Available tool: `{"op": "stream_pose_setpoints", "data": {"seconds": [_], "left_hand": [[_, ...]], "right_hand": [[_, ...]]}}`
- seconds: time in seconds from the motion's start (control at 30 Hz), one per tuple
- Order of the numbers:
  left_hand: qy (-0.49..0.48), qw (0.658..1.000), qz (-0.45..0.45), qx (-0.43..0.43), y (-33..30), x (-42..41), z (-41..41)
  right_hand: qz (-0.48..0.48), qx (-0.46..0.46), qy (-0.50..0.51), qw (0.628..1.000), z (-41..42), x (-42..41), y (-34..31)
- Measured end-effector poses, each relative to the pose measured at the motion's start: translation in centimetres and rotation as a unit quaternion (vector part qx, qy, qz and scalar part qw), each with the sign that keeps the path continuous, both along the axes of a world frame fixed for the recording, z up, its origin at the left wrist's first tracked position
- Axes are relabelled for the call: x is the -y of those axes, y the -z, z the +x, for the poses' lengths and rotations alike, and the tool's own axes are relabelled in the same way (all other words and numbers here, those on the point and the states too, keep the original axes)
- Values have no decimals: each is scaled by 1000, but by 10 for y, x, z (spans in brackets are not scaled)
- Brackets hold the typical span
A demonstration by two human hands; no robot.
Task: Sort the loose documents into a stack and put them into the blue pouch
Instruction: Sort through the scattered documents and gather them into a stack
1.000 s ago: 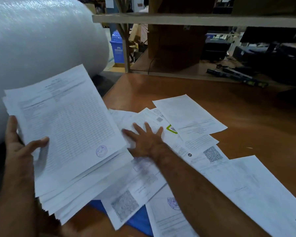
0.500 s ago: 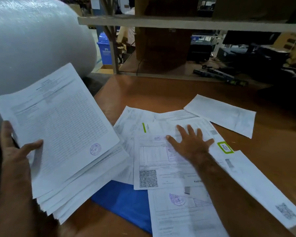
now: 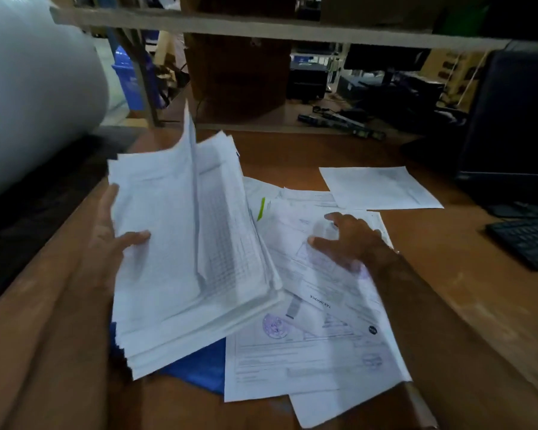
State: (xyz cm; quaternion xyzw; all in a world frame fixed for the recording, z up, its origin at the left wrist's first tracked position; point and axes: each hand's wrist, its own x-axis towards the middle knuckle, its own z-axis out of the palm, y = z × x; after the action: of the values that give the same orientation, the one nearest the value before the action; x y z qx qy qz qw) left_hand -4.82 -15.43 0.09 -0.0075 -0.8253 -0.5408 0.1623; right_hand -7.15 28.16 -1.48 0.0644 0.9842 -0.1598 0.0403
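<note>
**Stack swings toward the loose sheets**

Since half a second ago, the thick stack of white printed documents (image 3: pixel 180 259) has swung from the left edge toward the middle of the frame, and its top sheet has lifted upright. The left hand (image 3: pixel 112 234) grips the stack's left edge, thumb on top, fingers hidden beneath, probably to keep it gathered while more pages come in. The right hand (image 3: pixel 348 240) rests at centre right on the loose white invoice sheets (image 3: pixel 317 346), fingers bent against the paper as if drawing them over; a true pinch cannot be told through the blur.

At lower centre, the blue fabric pouch (image 3: pixel 202 367) lies on the brown wooden counter (image 3: pixel 448 290), mostly buried under stack and sheets, so it must be uncovered before filling. One single white sheet (image 3: pixel 379 187) lies apart, upper right, near a black keyboard (image 3: pixel 528 240). A large roll of bubble wrap (image 3: pixel 35 113) fills the upper left.
</note>
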Motion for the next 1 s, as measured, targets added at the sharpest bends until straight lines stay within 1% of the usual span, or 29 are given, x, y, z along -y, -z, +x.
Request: {"op": "stream_pose_setpoints", "data": {"seconds": [0.03,0.1,0.17,0.27,0.3,0.33,0.37,0.4,0.47,0.5,0.57,0.77,0.9,0.93,0.97,1.0], "left_hand": [[31,999,-11,13,8,-13,2],[95,994,16,54,20,-27,16],[102,992,24,75,27,-29,25],[100,987,95,84,24,-30,31],[103,984,121,81,24,-29,31],[102,984,125,73,24,-28,32],[106,984,130,66,24,-30,34],[107,984,130,60,24,-30,35],[111,982,141,55,27,-29,34],[111,982,145,52,28,-29,34],[108,982,146,50,31,-29,33],[105,979,167,49,33,-27,32],[109,973,195,54,34,-25,28],[107,970,209,58,34,-24,26],[106,969,215,62,33,-24,26],[104,968,219,64,34,-23,25]], "right_hand": [[12,17,-12,1000,1,0,-1],[16,15,2,1000,-3,-3,0],[-13,2,23,1000,-10,-11,4],[-88,-40,31,995,-15,-24,1],[-125,-55,38,990,-14,-27,-3],[-175,-74,48,981,-13,-28,-8],[-231,-98,65,966,-12,-30,-14],[-295,-124,92,943,-10,-33,-19],[-422,-165,138,881,-6,-35,-26],[-464,-170,148,857,-2,-35,-29],[-520,-166,148,825,5,-33,-30],[-608,-182,119,763,17,-21,-24],[-601,-233,132,753,15,-14,-16],[-611,-229,137,745,14,-11,-15],[-600,-230,121,757,14,-5,-12],[-551,-235,93,795,15,4,-10]]}}
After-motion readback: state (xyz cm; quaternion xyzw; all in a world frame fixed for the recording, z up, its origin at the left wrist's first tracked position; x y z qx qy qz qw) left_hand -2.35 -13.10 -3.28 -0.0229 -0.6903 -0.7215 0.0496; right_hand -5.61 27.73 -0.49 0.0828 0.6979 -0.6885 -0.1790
